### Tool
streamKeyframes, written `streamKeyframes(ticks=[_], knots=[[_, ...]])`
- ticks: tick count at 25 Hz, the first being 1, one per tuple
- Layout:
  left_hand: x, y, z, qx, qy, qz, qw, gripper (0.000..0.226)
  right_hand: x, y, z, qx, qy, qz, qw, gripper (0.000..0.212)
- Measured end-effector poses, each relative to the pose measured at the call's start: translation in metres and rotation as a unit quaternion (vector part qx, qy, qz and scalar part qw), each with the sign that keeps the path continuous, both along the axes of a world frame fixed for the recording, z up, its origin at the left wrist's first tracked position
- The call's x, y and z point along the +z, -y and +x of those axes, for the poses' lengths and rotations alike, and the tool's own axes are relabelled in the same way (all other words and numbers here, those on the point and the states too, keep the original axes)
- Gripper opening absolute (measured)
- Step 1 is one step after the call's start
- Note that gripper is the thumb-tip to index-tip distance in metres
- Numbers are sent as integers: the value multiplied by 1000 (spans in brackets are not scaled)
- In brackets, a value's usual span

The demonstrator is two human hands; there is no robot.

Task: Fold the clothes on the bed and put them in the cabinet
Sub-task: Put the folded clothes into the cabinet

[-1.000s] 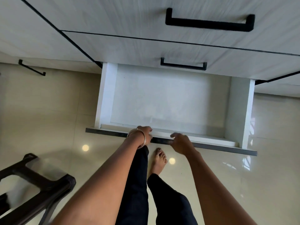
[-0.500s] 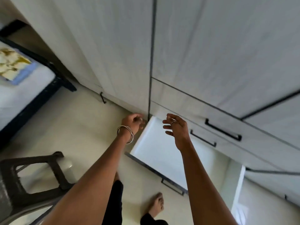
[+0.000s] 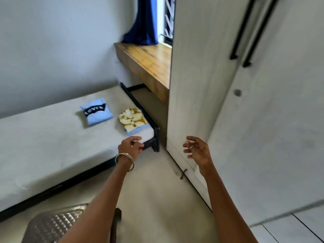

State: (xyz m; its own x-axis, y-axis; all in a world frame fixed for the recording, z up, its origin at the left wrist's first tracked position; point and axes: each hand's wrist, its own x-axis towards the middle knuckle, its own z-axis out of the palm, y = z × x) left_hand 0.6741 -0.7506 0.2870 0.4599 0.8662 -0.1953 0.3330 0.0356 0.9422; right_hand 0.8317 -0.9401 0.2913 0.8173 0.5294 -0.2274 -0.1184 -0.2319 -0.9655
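Two folded clothes lie on the grey bed (image 3: 43,142): a light blue shirt with a dark logo (image 3: 96,112) and, to its right near the bed's corner, a yellow and white patterned garment on blue cloth (image 3: 132,119). The tall white cabinet (image 3: 259,120) fills the right side, its doors closed. My left hand (image 3: 131,147), with bangles on the wrist, hovers over the bed's near corner, fingers loosely curled and holding nothing. My right hand (image 3: 197,150), wearing a ring, is raised in front of the cabinet's edge, fingers relaxed and empty.
A wooden ledge (image 3: 149,62) runs under a window with a blue curtain (image 3: 142,21) beyond the bed. A dark plastic stool (image 3: 57,225) stands at the bottom left. Beige floor (image 3: 157,199) lies between bed and cabinet.
Both hands have left the open drawer's front and lifted. The view has swung up and left from the drawer to the bed and the folded clothes.
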Motion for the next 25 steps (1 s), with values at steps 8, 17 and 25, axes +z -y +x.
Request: streamKeyframes(ticks=[8, 17, 25], knots=[[-14, -209, -46, 140, -12, -83, 987, 17, -16, -229, 3, 102, -7, -23, 995, 14], [-98, -397, 26, 189, -43, -206, 959, 14, -104, -441, 108, 96, -69, -107, 987, 12], [-145, -510, 112, 162, -110, -302, 933, 13, -161, -559, 180, 113, -92, -263, 954, 12]])
